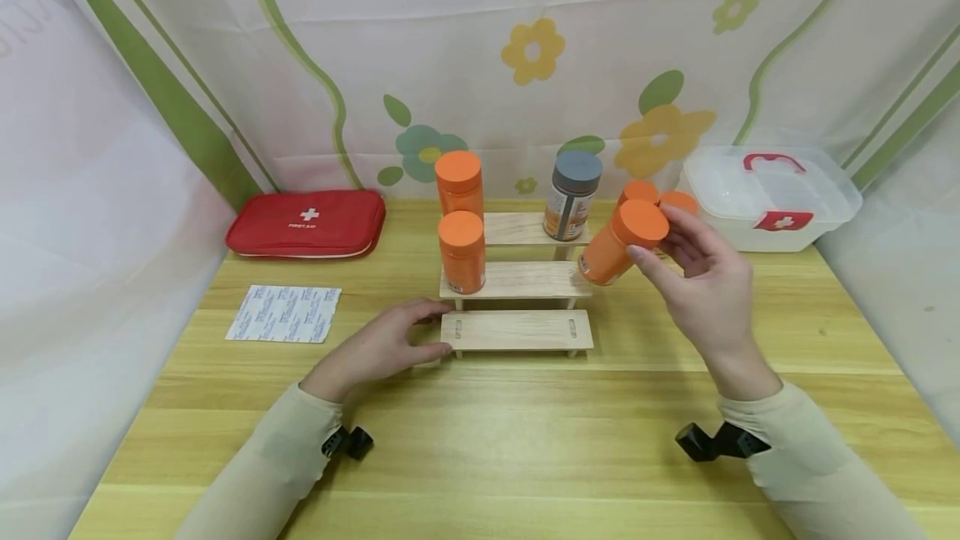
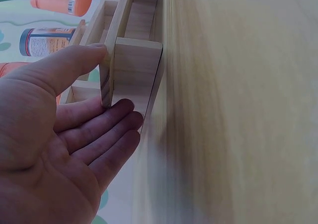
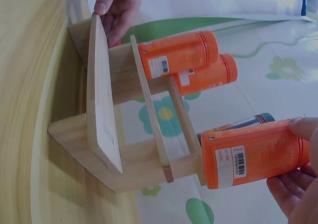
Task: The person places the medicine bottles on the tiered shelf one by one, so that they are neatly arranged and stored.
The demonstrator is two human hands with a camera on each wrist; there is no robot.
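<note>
A three-step wooden display rack (image 1: 517, 330) stands on the table. My left hand (image 1: 386, 344) holds the left end of its lowest step, thumb at the front edge and fingers at the back and below. My right hand (image 1: 708, 282) grips an orange pill bottle (image 1: 611, 250) near its lid, tilted, by the right end of the middle step. An orange bottle (image 1: 462, 261) stands at the left of the middle step, and another orange bottle (image 1: 459, 177) behind it on the top step. A grey-lidded bottle (image 1: 572, 198) stands at the top step's right.
Two more orange lids, one of them an orange lid (image 1: 678, 204), show behind my right hand, their bottles mostly hidden. A clear first-aid box (image 1: 772, 198) sits at the back right. At the left lie a red first-aid pouch (image 1: 306, 223) and a printed white packet (image 1: 285, 313).
</note>
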